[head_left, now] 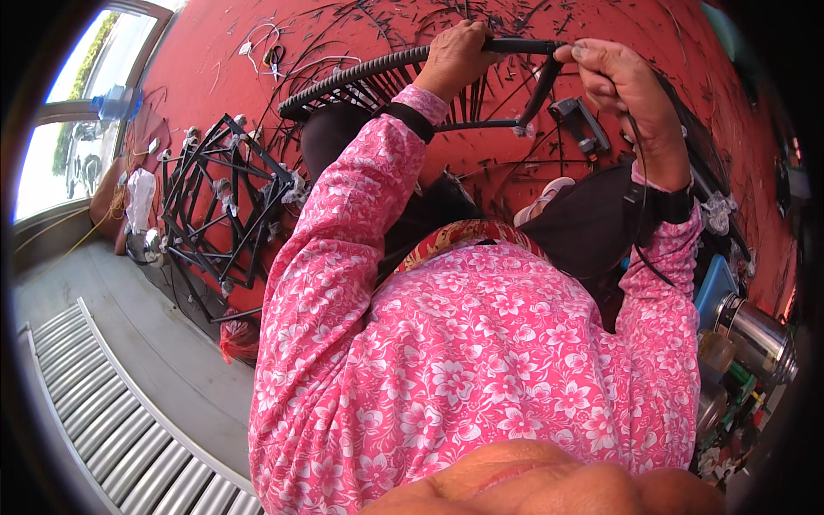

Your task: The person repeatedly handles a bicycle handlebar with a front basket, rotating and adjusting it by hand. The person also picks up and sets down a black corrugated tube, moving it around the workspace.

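Note:
A dark curved frame [360,69] lies across my knees, its far rail tightly wrapped in black strip and several strips strung down inside it. My left hand [457,58] is closed around that wrapped rail near its middle. At the frame's right corner, the thumb and fingers of my right hand [627,86] are pinched together over the end of the rail. A thin black strip [639,142] runs from my right hand down past the wrist and hangs along the forearm. What the right fingertips grip at the corner is partly hidden.
A grey and black hand tool [579,124] lies on the red floor [215,51] beyond my right knee, among scattered black scraps. Bare black metal frames [225,202] are piled at left. A roller conveyor [129,412] stands near left, a metal flask [760,330] at right.

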Tool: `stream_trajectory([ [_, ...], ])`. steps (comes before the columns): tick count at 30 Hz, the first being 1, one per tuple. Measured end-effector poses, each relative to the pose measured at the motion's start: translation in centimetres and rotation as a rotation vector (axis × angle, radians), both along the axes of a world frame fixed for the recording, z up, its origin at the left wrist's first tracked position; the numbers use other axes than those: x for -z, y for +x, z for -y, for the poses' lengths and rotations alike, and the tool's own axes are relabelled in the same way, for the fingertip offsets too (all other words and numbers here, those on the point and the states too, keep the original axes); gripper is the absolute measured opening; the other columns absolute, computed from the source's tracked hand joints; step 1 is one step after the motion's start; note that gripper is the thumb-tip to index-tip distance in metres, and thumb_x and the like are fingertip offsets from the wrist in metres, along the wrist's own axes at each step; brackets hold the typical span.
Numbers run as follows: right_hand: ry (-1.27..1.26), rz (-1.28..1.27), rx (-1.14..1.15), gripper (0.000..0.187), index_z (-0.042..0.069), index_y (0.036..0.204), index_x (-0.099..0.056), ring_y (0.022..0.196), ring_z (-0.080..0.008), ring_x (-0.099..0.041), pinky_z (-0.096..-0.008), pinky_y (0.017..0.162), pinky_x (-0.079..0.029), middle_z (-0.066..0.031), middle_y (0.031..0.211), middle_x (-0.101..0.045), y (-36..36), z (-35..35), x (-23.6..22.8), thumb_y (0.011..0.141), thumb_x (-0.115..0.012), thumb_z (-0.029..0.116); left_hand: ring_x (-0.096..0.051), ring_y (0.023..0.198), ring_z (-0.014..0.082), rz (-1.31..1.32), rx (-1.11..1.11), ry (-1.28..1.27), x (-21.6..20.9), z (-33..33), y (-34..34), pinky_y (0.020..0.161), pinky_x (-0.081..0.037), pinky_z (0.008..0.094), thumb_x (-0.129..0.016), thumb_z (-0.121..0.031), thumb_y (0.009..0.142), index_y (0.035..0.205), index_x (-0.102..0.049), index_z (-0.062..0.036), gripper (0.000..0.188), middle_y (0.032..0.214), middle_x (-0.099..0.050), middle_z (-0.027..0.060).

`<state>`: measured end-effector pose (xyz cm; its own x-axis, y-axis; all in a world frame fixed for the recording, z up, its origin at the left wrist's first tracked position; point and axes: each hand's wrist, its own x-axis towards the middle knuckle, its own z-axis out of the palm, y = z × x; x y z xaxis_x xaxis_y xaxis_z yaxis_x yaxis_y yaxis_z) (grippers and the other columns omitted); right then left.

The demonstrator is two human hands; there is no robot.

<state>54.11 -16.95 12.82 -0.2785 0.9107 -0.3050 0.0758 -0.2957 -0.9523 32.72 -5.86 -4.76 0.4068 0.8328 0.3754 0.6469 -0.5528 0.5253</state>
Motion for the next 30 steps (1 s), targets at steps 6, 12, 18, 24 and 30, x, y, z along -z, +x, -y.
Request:
stream_trajectory([
  [6, 0.048, 0.041, 0.04, 0.03, -0.007, 0.119, -0.062, 0.042, 0.0009, -0.029, -0.0173, 0.039, -0.024, 0.0088, 0.06, -0.041, 2.1, -0.3, 0.4, 0.105, -0.053, 0.018, -0.068, 0.097, 0.0349, -0.065, 0.063, -0.063, 1.5, 2.4, 4.5, 0.086, -0.053, 0.0458, -0.084, -0.042, 0.076, 0.1, -0.072, -0.0061, 0.044, 0.101, -0.069, 0.0137],
  [12, 0.004, -0.03, 0.107, 0.03, -0.007, 0.118, -0.063, 0.041, 0.0005, -0.029, -0.0182, 0.039, -0.024, 0.0088, 0.059, -0.042, 4.9, 1.0, 1.9, 0.105, -0.053, 0.018, -0.068, 0.095, 0.0326, -0.116, 0.094, -0.034, 3.4, 3.5, 6.6, 0.084, -0.048, 0.0468, -0.082, -0.044, 0.079, 0.095, -0.073, -0.0077, 0.041, 0.1, -0.07, 0.0127],
  [18, 0.064, -0.031, 0.077, 0.032, -0.009, 0.12, -0.062, 0.042, 0.0007, -0.029, -0.0185, 0.038, -0.024, 0.0089, 0.06, -0.041, 6.1, 0.7, 2.2, 0.106, -0.052, 0.019, -0.067, 0.098, 0.0308, -0.17, 0.142, -0.004, 3.3, 4.0, 5.8, 0.089, -0.044, 0.0484, -0.083, -0.046, 0.077, 0.102, -0.075, -0.0106, 0.044, 0.102, -0.069, 0.0116],
  [24, 0.077, -0.032, 0.087, 0.033, -0.01, 0.122, -0.06, 0.041, 0.0016, -0.025, -0.0183, 0.037, -0.019, 0.0093, 0.061, -0.038, 5.8, 0.0, 2.5, 0.107, -0.05, 0.018, -0.067, 0.095, 0.029, -0.107, 0.15, -0.031, 2.4, 5.7, 5.6, 0.087, -0.045, 0.0447, -0.08, -0.052, 0.078, 0.104, -0.076, -0.0125, 0.047, 0.096, -0.07, 0.0088],
  [30, -0.01, -0.22, 0.004, 0.02, -0.007, 0.105, -0.069, 0.049, -0.002, -0.05, -0.0163, 0.043, -0.036, -0.0018, 0.075, -0.065, 5.3, 0.4, -0.8, 0.1, -0.058, 0.009, -0.068, 0.088, 0.029, -0.112, 0.095, -0.018, 2.3, 6.8, 5.7, 0.083, -0.047, 0.0441, -0.076, -0.052, 0.082, 0.099, -0.077, -0.0137, 0.042, 0.09, -0.07, 0.0069],
])
